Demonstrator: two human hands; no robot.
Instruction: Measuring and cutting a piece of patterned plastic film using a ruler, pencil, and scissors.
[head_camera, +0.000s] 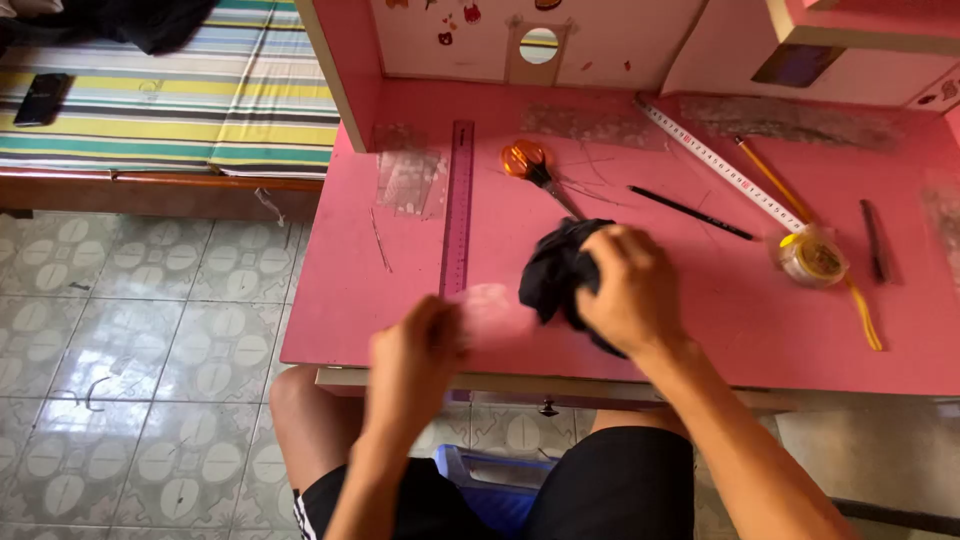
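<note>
My right hand (630, 290) grips a bunched piece of black cloth (556, 272) on the pink desk (700, 330), near its front edge. My left hand (415, 360) is blurred just left of it, over the desk's front edge; a pale pink, see-through piece (492, 308) shows at its fingertips, but I cannot tell if the hand holds it. Orange-handled scissors (535, 170) lie just beyond the cloth. A long purple ruler (459, 205) lies lengthwise to the left of the scissors.
A black pencil (692, 213), a tape measure with its case (812, 257), a yellow pencil (775, 183) and a dark pen (874, 240) lie to the right. Clear plastic scraps (408, 180) lie at the left. A bed with a striped sheet (200, 100) stands at far left over tiled floor.
</note>
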